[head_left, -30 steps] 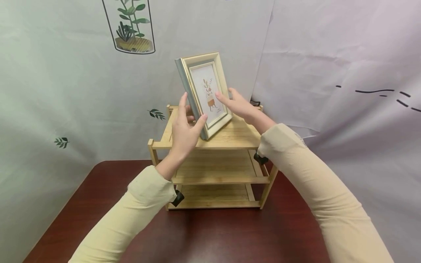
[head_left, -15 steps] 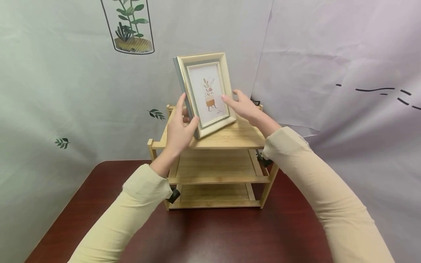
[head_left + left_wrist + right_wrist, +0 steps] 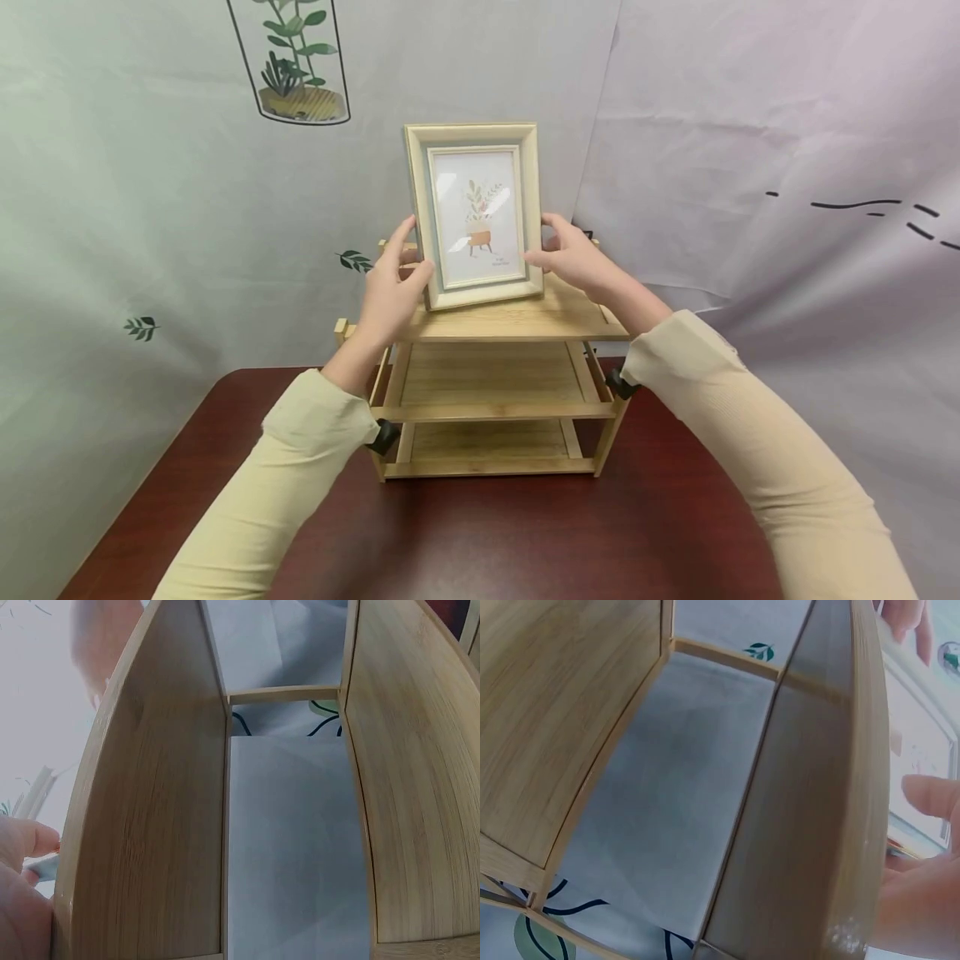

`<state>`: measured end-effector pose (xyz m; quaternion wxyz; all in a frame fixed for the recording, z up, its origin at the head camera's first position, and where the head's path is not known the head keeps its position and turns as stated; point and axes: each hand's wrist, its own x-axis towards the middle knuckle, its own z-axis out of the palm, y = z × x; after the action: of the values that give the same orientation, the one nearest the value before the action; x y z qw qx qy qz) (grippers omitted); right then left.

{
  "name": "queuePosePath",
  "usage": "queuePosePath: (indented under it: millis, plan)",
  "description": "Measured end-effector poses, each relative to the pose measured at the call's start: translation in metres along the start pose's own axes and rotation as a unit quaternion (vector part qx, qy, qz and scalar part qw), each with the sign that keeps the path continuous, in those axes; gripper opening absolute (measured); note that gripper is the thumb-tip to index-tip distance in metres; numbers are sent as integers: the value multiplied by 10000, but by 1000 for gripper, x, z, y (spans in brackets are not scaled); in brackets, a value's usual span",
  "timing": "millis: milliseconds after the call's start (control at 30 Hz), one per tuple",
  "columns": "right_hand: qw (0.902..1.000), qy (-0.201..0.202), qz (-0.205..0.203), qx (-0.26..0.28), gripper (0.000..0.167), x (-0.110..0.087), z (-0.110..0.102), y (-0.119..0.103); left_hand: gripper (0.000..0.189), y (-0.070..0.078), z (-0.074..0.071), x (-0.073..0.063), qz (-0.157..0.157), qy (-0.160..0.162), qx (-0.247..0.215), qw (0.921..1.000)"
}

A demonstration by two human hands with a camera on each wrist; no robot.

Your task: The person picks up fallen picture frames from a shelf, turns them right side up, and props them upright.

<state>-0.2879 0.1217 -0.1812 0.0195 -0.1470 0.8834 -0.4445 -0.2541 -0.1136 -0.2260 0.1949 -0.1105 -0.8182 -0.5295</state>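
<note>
A cream picture frame [image 3: 478, 296] with a potted-plant print stands nearly upright at the top tier of a wooden three-tier shelf [image 3: 517, 321], facing the head camera. Its lower edge slants slightly, left corner lower; whether it touches the board I cannot tell. My left hand [image 3: 393, 287] holds its left side, thumb at the front edge and fingers partly hidden behind. On the opposite side my right hand [image 3: 577, 258] grips the lower right edge between thumb and fingers. In the right wrist view, the right thumb [image 3: 930, 796] lies before the blurred picture frame [image 3: 922, 727].
Two lower shelf boards [image 3: 491, 375] sit beneath the top one. The shelf stands on a dark red table [image 3: 480, 533]. Behind hangs a pale cloth backdrop [image 3: 187, 192] with plant drawings. Each wrist carries a small black device [image 3: 384, 437].
The picture frame has turned from an angled position to face the head camera. My left hand has shifted left and my right hand right and slightly down, following its sides.
</note>
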Motion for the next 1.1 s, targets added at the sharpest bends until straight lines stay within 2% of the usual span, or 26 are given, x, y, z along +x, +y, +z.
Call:
queuePosePath:
  millis: [367,633,1100]
  plan:
    - [9974,362,-512,356,66,-14,2,13,52,-3,-1,2,-78,-149,6,9999]
    - [9932,522,-956,404,65,-18,3,23,51,-2,-2,1,-67,-171,102,9998]
    - [9910,485,-1135,521,65,-18,4,28,51,-1,-2,-1,-40,-100,75,9999]
